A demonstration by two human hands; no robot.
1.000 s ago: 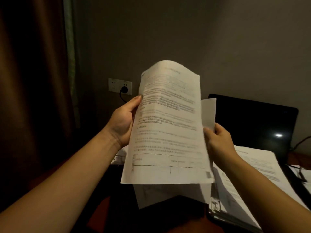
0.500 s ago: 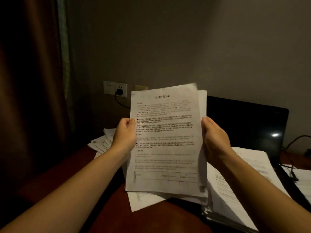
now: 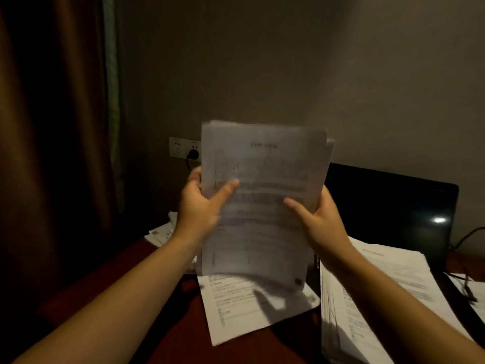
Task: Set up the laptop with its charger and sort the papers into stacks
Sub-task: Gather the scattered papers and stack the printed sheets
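I hold a sheaf of printed papers [image 3: 262, 200] upright above the desk, blurred by motion. My left hand [image 3: 202, 206] grips its left edge with the thumb across the front. My right hand [image 3: 319, 219] grips the right edge, thumb on the printed face. Behind the sheaf stands the open black laptop [image 3: 393, 206], its screen dark with one small glare spot. A thick stack of papers [image 3: 380, 298] lies over the laptop's base at the right. A loose sheet [image 3: 244, 308] lies flat below the held sheaf. A black plug [image 3: 193, 154] sits in the wall socket [image 3: 181, 148].
The reddish-brown desk [image 3: 183, 324] runs under everything. More loose papers [image 3: 160, 232] lie at the back left. A dark curtain [image 3: 52, 153] hangs on the left. A cable [image 3: 467, 237] trails behind the laptop at the right, with another sheet [image 3: 475, 292] near the right edge.
The sheaf was squared up, dropped lower, and has now risen again. Both thumbs have come round onto its front face.
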